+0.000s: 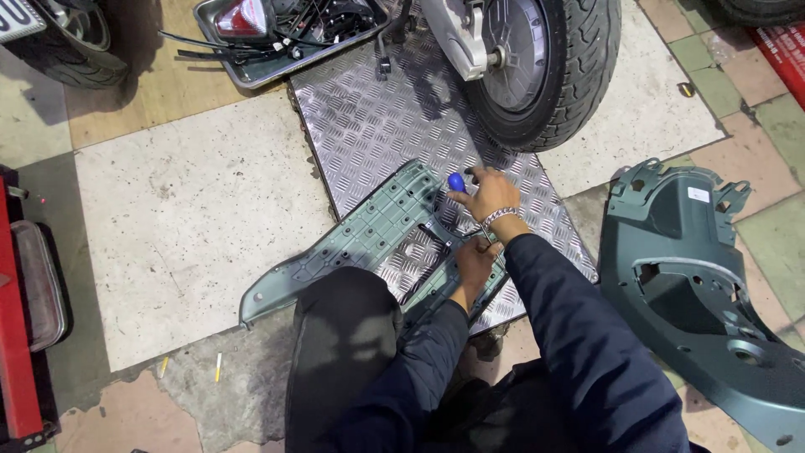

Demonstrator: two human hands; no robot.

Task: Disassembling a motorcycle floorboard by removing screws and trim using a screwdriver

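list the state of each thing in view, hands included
right hand: gripping a blue-handled screwdriver, upright on the panel
left hand: pressed flat on the panel, holding nothing
grey-green panel: off the scooter, lying underside up on the metal plate
second body panel: detached, lying on the floor
wheel: mounted, standing on the plate

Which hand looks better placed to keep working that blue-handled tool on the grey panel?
Probably the right hand: it already grips the blue-handled screwdriver above the grey scooter panel. The left hand rests lower on the panel's edge, apparently steadying it.
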